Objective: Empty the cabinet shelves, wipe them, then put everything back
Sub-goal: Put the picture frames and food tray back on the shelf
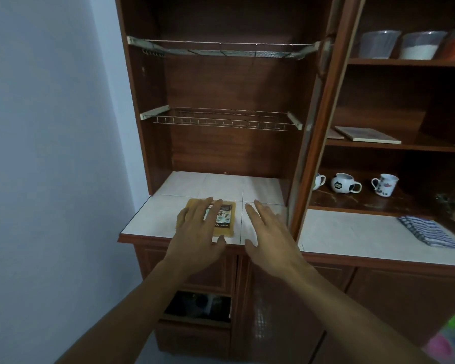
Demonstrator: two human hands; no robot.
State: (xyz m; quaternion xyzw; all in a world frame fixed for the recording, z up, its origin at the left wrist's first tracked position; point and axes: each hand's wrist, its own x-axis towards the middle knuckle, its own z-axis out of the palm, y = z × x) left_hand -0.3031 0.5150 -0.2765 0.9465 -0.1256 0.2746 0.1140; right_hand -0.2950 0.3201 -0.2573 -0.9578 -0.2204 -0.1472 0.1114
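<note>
A yellow packaged cloth [225, 222] lies flat on the white tiled counter [153, 214] of the brown wooden cabinet. My left hand [197, 229] rests on top of it with fingers spread. My right hand [268, 232] hovers just to the right of the pack, fingers apart and holding nothing. Above the counter, the left bay holds two bare wire racks, an upper rack [221, 48] and a lower rack [221, 119]. In the right bay, three mugs [344, 183] stand on the lowest shelf, a flat board [368, 134] lies on the middle shelf, and several plastic containers [418, 46] sit on the top shelf.
An open cabinet door [323, 106] stands edge-on between the two bays. A blue-and-white striped towel [428, 231] lies folded on the right counter. Below the left counter a drawer [197, 306] is partly pulled out. A pale wall is at the left.
</note>
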